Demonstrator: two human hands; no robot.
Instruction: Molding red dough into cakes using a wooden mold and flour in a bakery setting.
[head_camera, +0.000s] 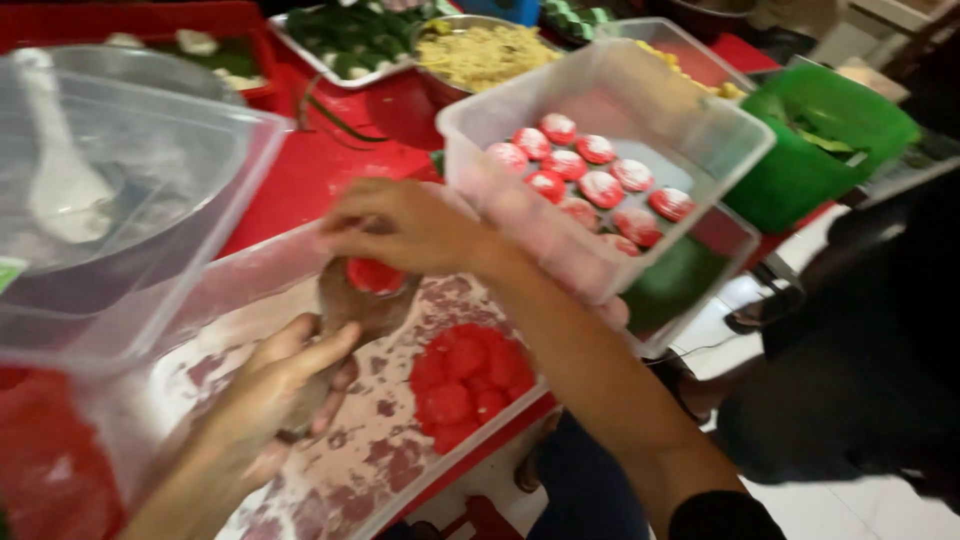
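Your left hand is wrapped around a brown wooden mould, fingers curled along its handle, holding it over the floured tray near that tray's middle. Your right hand comes down from above, fingertips closed on the red dough piece seated in the mould's head. So both hands are gripping: left on the mould, right pinching the dough.

That dough looks soft and a bit tacky; it will probably dent under any hard pinch, so take it by the rim with light fingertips rather than squeezing the centre. The mould looks stiff and solid, and the handle is the sensible place to keep your hold.

By the tray's right edge sits a lump of red dough balls, pressed together and touching. Beyond the tray's far right corner, a clear plastic tub carries finished red cakes dusted white, laid in rows. They look delicate, likely to smear. An empty clear container overhangs the tray's left side.
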